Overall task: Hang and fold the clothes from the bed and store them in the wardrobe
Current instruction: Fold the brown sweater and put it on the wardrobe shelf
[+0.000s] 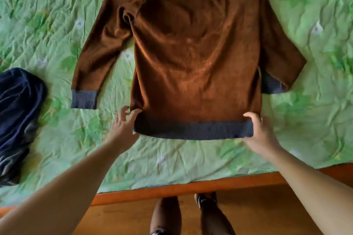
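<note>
With the brown sweater (194, 53) flat on the bed (191, 158), our right hand (261, 133) pinches its right hem corner while our left hand (124, 126), fingers spread, seemingly just touches the left corner, so we should grip both evenly before folding.

Even soft light; sheen on sweater (193, 53); left edge blurred, perhaps motion; wide-angle warping.
</note>
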`<state>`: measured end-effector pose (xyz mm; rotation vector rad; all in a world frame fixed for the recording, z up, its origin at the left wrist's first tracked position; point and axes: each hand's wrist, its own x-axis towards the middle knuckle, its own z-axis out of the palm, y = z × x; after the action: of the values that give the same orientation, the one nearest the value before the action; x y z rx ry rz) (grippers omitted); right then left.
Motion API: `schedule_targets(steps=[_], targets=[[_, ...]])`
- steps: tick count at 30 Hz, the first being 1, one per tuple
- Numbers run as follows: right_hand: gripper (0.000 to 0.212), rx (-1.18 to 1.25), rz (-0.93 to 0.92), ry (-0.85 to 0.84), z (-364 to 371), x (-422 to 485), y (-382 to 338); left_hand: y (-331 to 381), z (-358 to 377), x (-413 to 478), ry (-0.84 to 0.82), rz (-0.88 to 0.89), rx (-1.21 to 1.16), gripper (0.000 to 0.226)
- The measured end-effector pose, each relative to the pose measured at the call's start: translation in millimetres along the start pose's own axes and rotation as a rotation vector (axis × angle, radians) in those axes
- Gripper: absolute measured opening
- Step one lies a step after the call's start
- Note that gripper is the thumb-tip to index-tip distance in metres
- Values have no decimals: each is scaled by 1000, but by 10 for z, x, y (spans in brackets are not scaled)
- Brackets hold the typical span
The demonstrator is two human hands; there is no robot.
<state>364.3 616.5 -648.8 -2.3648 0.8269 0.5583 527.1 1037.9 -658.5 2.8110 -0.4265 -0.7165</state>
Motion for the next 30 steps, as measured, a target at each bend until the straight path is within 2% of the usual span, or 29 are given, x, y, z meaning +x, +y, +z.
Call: schedule_targets(steps=[2,5,7,9,11,12,15,18,21,24,28,30], targets=[[69,-134,-127,79,96,4,91,0,77,60,91,19,-16,82],[43,32,-97,212,117,66,75,92,83,137,211,28,-173,54],[29,143,-108,301,88,57,20,176,39,146,292,-94,-349,34],[25,238,-72,406,0,44,-45,270,-28,147,341,-234,-503,26],[25,287,-26,449,-100,81,-124,343,-109,156,332,-334,-648,26],[28,277,-27,422,-139,109,-167,360,-134,163,306,-344,-648,28],[46,120,-112,208,-141,125,-248,361,-124,154,176,-308,-483,37],[39,-4,-29,123,-70,148,-145,331,-91,136,212,-330,-528,35],[31,35,16,169,-79,116,-26,313,-115,104,175,-436,-754,37],[37,134,-18,189,-174,-26,73,290,-211,-14,170,-469,-943,41],[50,329,10,242,-390,-184,168,278,-414,-212,371,-502,-924,39],[52,364,22,285,-439,-241,217,289,-417,-326,386,-513,-856,33]])
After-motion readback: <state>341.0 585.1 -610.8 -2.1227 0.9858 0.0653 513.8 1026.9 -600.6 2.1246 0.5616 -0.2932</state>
